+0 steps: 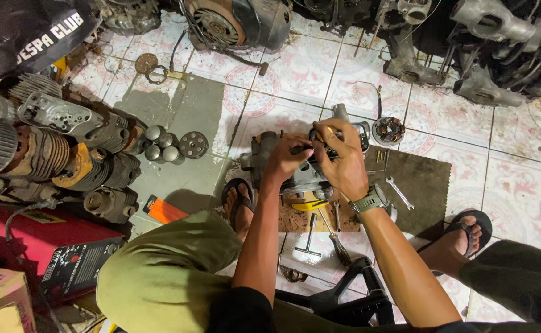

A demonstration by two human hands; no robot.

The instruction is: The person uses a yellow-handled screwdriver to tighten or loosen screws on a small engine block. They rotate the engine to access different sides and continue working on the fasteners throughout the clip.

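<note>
While both hands work atop the engine on the mat at centre, could slip and drop a small part among clutter at nine o'clock. Left hand clenched on the casing; right hand arched over, pinching a small yellow-tipped piece.

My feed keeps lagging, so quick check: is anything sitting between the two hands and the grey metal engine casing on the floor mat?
Nothing visible. The left hand and right hand both rest directly on the grey metal engine casing, fingers on its top.
</note>
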